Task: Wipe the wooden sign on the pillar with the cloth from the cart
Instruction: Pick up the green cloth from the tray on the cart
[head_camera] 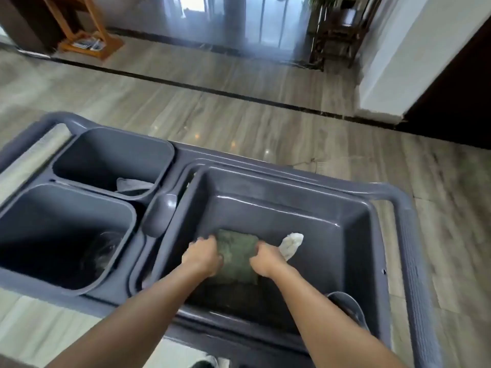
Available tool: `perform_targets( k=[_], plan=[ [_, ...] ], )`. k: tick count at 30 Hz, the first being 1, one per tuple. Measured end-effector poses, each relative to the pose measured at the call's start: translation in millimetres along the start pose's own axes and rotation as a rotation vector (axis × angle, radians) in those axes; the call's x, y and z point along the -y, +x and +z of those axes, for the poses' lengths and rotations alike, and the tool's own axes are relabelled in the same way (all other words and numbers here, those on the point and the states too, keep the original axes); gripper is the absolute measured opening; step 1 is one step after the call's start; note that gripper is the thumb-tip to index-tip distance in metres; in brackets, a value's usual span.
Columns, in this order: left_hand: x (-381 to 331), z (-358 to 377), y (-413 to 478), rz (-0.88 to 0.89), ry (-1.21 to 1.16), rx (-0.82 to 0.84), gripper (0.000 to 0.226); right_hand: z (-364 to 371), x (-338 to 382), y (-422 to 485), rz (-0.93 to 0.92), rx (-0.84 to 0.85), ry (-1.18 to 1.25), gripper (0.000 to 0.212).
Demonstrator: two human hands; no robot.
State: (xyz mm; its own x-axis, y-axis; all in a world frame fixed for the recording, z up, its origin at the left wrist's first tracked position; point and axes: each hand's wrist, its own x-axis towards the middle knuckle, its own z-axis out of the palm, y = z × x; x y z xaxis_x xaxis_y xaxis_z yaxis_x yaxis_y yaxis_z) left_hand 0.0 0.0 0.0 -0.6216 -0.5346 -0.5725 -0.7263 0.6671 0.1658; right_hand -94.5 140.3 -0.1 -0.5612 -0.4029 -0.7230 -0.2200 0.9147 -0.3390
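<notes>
The folded green cloth [236, 254] lies on the floor of the grey cart's [398, 208] large tray, looking soft, light and limp — best pinched at its two side edges, where the left hand [203, 257] and right hand [267, 260] curl on it — beside a white rag [291, 244], over glossy wood-look flooring [239, 110].

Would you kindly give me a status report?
Both hands, left and right, on green cloth in cart tray. White rag beside. Sign unseen.

Glossy grey plastic cart [292, 187]; matt green cloth [236, 251]; polished wood-grain floor [239, 120].
</notes>
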Motion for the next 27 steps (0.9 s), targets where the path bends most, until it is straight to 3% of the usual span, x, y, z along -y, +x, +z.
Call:
perform_targets(
  k=[6,12,16,18,22,27],
  plan=[
    [13,23,26,-0.169,-0.264,0.070,0.061,33,7,38,0.176,-0.086,0.134,0.061],
    [10,43,40,-0.256,-0.469,0.055,0.078,53,2,57,0.356,-0.274,0.458,0.044],
    [10,43,40,-0.219,-0.454,0.081,0.049,51,3,53,0.335,-0.224,0.752,0.008],
    [10,38,38,-0.149,-0.474,0.094,0.037,48,2,43,0.333,-0.250,0.895,0.011],
    [9,20,31,-0.061,-0.615,0.142,0.036,44,-3,14,0.275,-0.285,1.051,0.023],
    [3,11,20,0.081,-0.851,0.233,0.025,42,-13,-25,0.232,-0.466,1.193,0.031]
  ],
)
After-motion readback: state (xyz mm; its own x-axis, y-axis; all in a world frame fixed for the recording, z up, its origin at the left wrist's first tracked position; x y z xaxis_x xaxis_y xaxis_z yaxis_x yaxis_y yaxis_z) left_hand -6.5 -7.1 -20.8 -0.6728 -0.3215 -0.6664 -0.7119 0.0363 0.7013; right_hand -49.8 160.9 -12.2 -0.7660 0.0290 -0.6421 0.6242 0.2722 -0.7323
